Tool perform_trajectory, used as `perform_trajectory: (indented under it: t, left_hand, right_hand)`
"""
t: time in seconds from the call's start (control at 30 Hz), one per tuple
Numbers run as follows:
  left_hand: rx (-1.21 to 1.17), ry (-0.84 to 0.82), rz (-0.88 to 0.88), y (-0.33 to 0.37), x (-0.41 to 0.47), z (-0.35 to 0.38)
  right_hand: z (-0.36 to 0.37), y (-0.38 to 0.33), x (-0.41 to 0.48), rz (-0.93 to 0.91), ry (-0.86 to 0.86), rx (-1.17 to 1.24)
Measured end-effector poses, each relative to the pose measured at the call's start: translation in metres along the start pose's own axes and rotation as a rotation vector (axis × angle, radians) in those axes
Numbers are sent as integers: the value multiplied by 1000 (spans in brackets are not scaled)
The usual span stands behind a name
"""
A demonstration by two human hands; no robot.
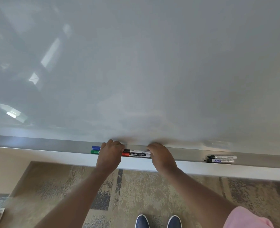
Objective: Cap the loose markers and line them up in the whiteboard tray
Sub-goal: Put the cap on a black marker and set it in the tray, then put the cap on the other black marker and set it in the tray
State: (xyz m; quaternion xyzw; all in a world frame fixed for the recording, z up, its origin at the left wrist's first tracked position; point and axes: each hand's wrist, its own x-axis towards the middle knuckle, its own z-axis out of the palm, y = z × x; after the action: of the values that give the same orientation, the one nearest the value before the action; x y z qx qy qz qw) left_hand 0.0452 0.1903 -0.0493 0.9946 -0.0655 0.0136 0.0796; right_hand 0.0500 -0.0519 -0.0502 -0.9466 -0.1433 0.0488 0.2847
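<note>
The grey whiteboard tray (37,143) runs across the view below the board. In its middle lie several markers: a blue-capped marker (96,147) and a green-capped marker (94,152) poke out left of my left hand (110,153), which rests curled over their barrels. Between my hands lie a black-capped marker (138,151) and a red-capped marker (136,154), side by side. My right hand (160,156) covers their right ends, fingers curled down. Whether either hand grips a marker is hidden. Two black-capped markers (220,158) lie together farther right.
The blank glossy whiteboard (136,63) fills the upper view. Below the tray are a beige wall strip and patterned carpet (70,186). My two blue shoes (158,222) stand at the bottom edge.
</note>
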Motion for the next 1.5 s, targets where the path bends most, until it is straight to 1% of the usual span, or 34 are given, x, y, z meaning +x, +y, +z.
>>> perform_trajectory:
  t: [0.17,0.3,0.47,0.6,0.73,0.83,0.93,1.1,1.23,1.4,1.5]
  left_hand:
    - [-83,64,0,24,1,1]
    - [-175,89,29,55,5,6]
    - [-244,49,27,102,15,10]
    - [-257,-30,-26,127,18,13]
    - [-264,-52,-40,145,19,17]
    - [-235,-37,-63,160,19,19]
    - [-206,-34,-101,170,20,23]
    - [-137,-31,-81,177,19,30]
    - [-108,-39,-73,178,20,34]
    - [-143,-20,-42,182,19,31]
    - [-247,24,-33,187,16,27]
  right_hand:
    - [-20,12,-10,-54,71,-40]
    - [-39,32,-22,-30,109,-93]
    - [-72,80,-44,54,179,-183]
    - [-104,125,-65,157,227,-271]
    - [-134,165,-85,306,130,-396]
    - [-146,189,-101,348,81,-435]
    - [-150,207,-113,314,63,-407]
    - [-149,224,-123,275,19,-372]
    - [-148,228,-121,224,-31,-415]
    - [-150,225,-116,185,-83,-499]
    - [-151,223,-111,185,-113,-511]
